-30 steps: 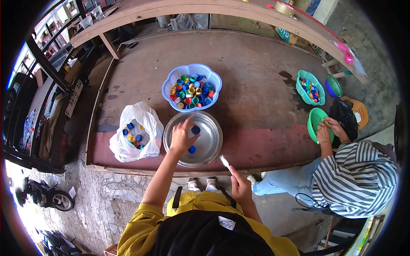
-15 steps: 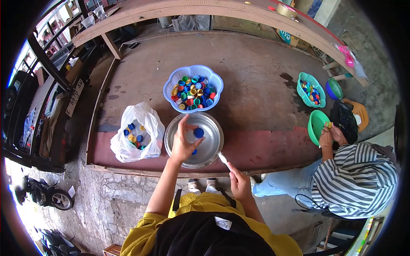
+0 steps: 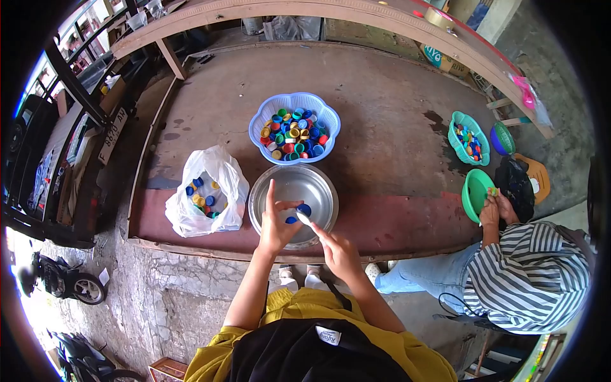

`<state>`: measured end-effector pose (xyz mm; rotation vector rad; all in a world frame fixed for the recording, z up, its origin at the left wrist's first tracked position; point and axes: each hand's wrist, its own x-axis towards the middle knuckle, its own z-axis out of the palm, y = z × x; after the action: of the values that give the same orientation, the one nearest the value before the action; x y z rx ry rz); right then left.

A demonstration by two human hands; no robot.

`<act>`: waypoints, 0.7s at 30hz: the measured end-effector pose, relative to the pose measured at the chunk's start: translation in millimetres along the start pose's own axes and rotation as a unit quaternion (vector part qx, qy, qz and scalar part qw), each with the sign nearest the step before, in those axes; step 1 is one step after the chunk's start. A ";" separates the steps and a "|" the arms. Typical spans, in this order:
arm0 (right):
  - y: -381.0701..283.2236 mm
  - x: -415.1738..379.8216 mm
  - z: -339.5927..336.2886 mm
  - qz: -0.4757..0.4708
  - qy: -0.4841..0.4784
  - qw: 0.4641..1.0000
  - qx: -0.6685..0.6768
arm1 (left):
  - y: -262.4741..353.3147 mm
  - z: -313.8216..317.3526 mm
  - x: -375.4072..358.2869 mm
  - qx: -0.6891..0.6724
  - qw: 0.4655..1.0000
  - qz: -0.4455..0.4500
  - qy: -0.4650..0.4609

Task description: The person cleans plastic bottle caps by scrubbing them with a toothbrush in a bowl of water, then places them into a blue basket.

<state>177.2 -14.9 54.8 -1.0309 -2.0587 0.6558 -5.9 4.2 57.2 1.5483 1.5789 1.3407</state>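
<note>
Over the steel bowl (image 3: 328,184), my left hand (image 3: 275,228) pinches a blue bottle cap (image 3: 305,208) with its index finger raised. My right hand (image 3: 340,254) grips a slim white tool (image 3: 304,218), perhaps a small brush; its exact kind is too small to tell. The tool's tip is at the lower edge of the cap, apparently touching it. Another blue cap (image 3: 291,220) shows low in the bowl beside my left hand. Behind the bowl stands a blue plastic basket (image 3: 258,149) full of mixed coloured caps. A white plastic bag (image 3: 232,175) with several caps lies to the left.
At right, a person in a striped shirt (image 3: 522,274) works with both hands over a green bowl (image 3: 469,202). Near them are a turquoise basket (image 3: 485,158) of caps and a black bag (image 3: 514,184). A wooden beam (image 3: 254,18) crosses the table's (image 3: 394,108) far side.
My right hand has moved left and up, bringing the white tool from the bowl's rim to the blue cap. My left hand still holds the cap, slightly lower over the bowl.
</note>
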 end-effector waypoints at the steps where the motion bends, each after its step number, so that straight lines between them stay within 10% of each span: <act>1: 8.7 2.7 3.6 0.005 -0.010 1.000 -0.010 | 0.5 -0.4 -2.4 -0.007 1.000 0.003 -0.001; 21: 1.5 10.2 -5.3 0.014 -0.009 1.000 -0.005 | -12.3 -3.0 -9.7 -0.102 0.995 -0.010 0.010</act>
<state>177.8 -5.0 60.8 -1.0644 -2.0686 0.6702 -11.7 -3.9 44.8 1.3953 1.4156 1.4605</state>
